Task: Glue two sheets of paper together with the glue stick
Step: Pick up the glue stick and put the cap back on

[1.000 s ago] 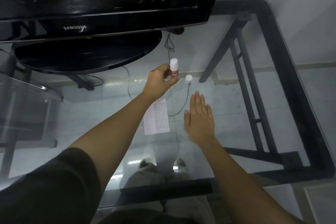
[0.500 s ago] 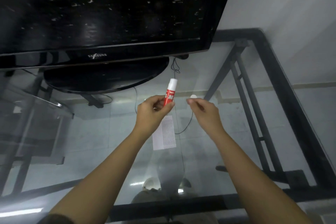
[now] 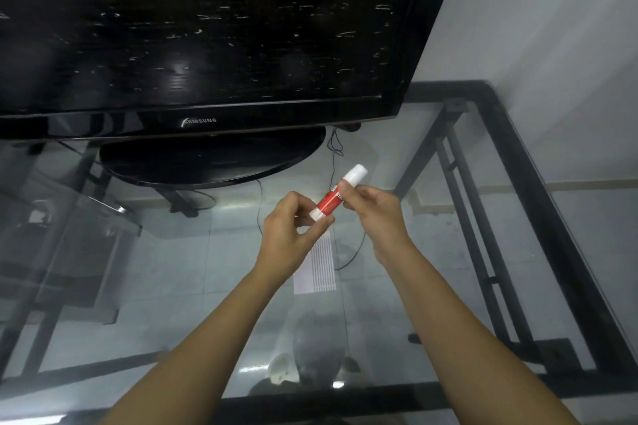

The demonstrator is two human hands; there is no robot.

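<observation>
Glue stick (image 3: 332, 199): held in the air above the glass table (image 3: 448, 286), just in front of the television stand (image 3: 207, 162). Its long axis is tilted. The white end points up and away to the right, and the base points down toward the left.

Left hand (image 3: 293, 235): thumb and curled fingers pinch the base end.

Right hand (image 3: 379, 210): fingers curl round the red body just below the white end.

Paper (image 3: 316, 269): a lined sheet lies flat on the glass under the hands, its far end hidden by the left hand.

Edges: the table's black frame runs along the right side and the near edge, well apart from the hands. The television (image 3: 207, 28) overhangs the rear left. A stretch of glass lies between the paper and the right rail, crossed by a thin cable (image 3: 359, 245).
</observation>
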